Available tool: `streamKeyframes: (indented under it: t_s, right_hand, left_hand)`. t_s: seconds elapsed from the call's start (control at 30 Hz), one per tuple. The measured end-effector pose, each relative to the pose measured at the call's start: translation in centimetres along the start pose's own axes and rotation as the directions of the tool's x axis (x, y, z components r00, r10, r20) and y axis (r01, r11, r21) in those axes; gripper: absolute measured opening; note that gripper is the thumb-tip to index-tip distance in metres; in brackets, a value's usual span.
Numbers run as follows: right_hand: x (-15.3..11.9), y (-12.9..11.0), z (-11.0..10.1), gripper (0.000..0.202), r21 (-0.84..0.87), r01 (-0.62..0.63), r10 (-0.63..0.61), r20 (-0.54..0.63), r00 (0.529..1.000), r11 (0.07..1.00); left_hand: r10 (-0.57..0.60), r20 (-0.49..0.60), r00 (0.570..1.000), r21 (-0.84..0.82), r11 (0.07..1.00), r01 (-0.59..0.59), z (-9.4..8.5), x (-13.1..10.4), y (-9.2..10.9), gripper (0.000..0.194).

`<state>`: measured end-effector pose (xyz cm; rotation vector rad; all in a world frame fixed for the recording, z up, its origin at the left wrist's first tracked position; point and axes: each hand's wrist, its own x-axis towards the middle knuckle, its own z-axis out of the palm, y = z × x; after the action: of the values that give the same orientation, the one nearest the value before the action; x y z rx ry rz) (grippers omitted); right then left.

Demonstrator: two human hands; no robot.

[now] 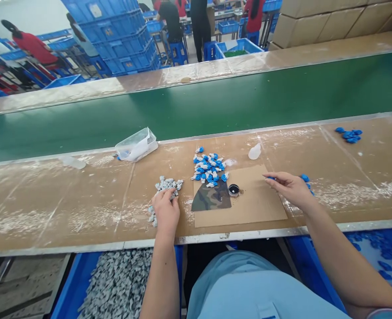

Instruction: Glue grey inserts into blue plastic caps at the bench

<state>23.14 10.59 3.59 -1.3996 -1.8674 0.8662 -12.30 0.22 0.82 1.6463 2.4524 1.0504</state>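
On the left, my left hand (165, 208) lies over a small pile of grey plastic parts (166, 182), fingers bent down among them and thumb a little apart. Its fingertips are partly hidden. My right hand (291, 188) pinches a small blue plastic part (271, 178) above the right side of a cardboard sheet (259, 208). Between my hands, a heap of joined blue-and-white pieces (209, 167) sits behind a camouflage-patterned sheet (212, 197). Beside that sheet stands a small round pot of dark liquid (233, 190). A few blue parts (305, 178) lie just behind my right hand.
A clear plastic box (136, 146) stands back left; a whitish translucent piece (255, 151) lies behind the cardboard. More blue parts (350, 135) are far right. A green conveyor belt (216, 106) runs beyond. Below the table edge are bins of grey parts (116, 283) and blue parts (378, 252).
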Motion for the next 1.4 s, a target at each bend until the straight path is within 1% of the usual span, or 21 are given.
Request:
streamKeyframes:
  t_s: [0.13, 0.2, 0.3, 0.4, 0.47, 0.53, 0.6, 0.67, 0.73, 0.77, 0.83, 0.9, 0.97, 1.07, 1.2, 1.3, 1.4]
  right_hand:
    - [-0.3, -0.2, 0.4, 0.044, 0.019, 0.034, -0.035, 0.081, 0.996, 0.999]
    - [-0.3, -0.2, 0.7, 0.04, 0.017, 0.064, -0.066, 0.112, 0.991, 0.998]
    - [-0.5, -0.2, 1.4, 0.037, 0.05, 0.077, -0.081, 0.105, 0.991, 0.996]
    - [-0.7, -0.6, 2.3, 0.034, 0.124, 0.093, -0.104, 0.089, 0.991, 0.988]
    - [-0.7, -1.2, 2.7, 0.028, 0.117, 0.165, -0.177, 0.098, 0.979, 0.979]
    - [-0.7, -2.0, 3.1, 0.024, 0.053, 0.261, -0.266, 0.114, 0.957, 0.964]
    - [-0.6, -2.8, 3.4, 0.023, -0.009, 0.333, -0.329, 0.132, 0.935, 0.943]
    - [-0.4, -3.4, 3.7, 0.022, -0.043, 0.368, -0.359, 0.146, 0.922, 0.929]
    - [-0.3, -3.8, 4.0, 0.018, -0.078, 0.398, -0.381, 0.171, 0.909, 0.914]
    - [-0.2, -3.9, 4.1, 0.016, -0.101, 0.417, -0.394, 0.188, 0.899, 0.903]
    - [0.0, -4.0, 4.4, 0.012, -0.154, 0.464, -0.427, 0.222, 0.876, 0.872]
    - [0.2, -4.0, 4.5, 0.012, -0.205, 0.497, -0.447, 0.246, 0.86, 0.843]
    - [0.3, -4.1, 4.6, 0.012, -0.245, 0.509, -0.447, 0.269, 0.853, 0.825]
    - [0.4, -4.1, 4.6, 0.012, -0.249, 0.501, -0.43, 0.288, 0.856, 0.829]
    - [0.4, -4.1, 4.6, 0.012, -0.171, 0.411, -0.372, 0.217, 0.902, 0.896]
    - [0.4, -3.9, 4.5, 0.011, -0.137, 0.377, -0.35, 0.185, 0.918, 0.916]
    - [0.4, -3.9, 4.4, 0.012, -0.146, 0.389, -0.36, 0.193, 0.913, 0.909]
  left_hand:
    - [0.032, -0.006, 0.999, 0.015, 0.999, -0.031, 1.2, 0.6, 0.8, 0.02]
    - [0.035, 0.014, 0.999, 0.015, 0.999, -0.035, 1.7, 1.1, 1.1, 0.018]
    - [0.032, 0.056, 0.998, 0.014, 0.999, -0.033, 2.2, 1.7, 1.1, 0.011]
    - [0.032, 0.045, 0.998, -0.002, 0.999, -0.032, 2.4, 1.9, 0.9, 0.012]
    - [0.045, 0.02, 0.999, -0.047, 0.998, -0.044, 2.1, 1.8, 1.0, 0.014]
    - [0.041, -0.01, 0.999, -0.13, 0.991, -0.042, 1.7, 1.4, 1.4, 0.018]
    - [-0.016, -0.013, 1.0, -0.256, 0.967, 0.012, 1.2, 0.6, 2.2, 0.02]
    - [-0.113, 0.04, 0.993, -0.419, 0.9, 0.119, 0.9, -0.4, 3.1, 0.023]
    - [-0.19, 0.139, 0.972, -0.569, 0.788, 0.235, 0.8, -1.4, 4.2, 0.026]
    - [-0.21, 0.191, 0.959, -0.623, 0.729, 0.284, 0.9, -1.8, 4.7, 0.027]
    - [-0.219, 0.282, 0.934, -0.686, 0.635, 0.355, 1.1, -2.5, 5.5, 0.03]
    - [-0.199, 0.356, 0.913, -0.713, 0.574, 0.403, 1.3, -2.8, 6.1, 0.031]
    - [-0.178, 0.414, 0.893, -0.726, 0.527, 0.441, 1.4, -3.0, 6.5, 0.031]
    - [-0.18, 0.454, 0.873, -0.748, 0.455, 0.483, 1.7, -3.2, 7.1, 0.033]
    - [-0.192, 0.471, 0.861, -0.777, 0.371, 0.508, 2.3, -3.7, 7.6, 0.034]
    - [-0.182, 0.499, 0.847, -0.778, 0.337, 0.531, 2.8, -3.9, 7.7, 0.033]
    - [-0.18, 0.517, 0.837, -0.775, 0.317, 0.547, 3.1, -4.1, 7.9, 0.032]
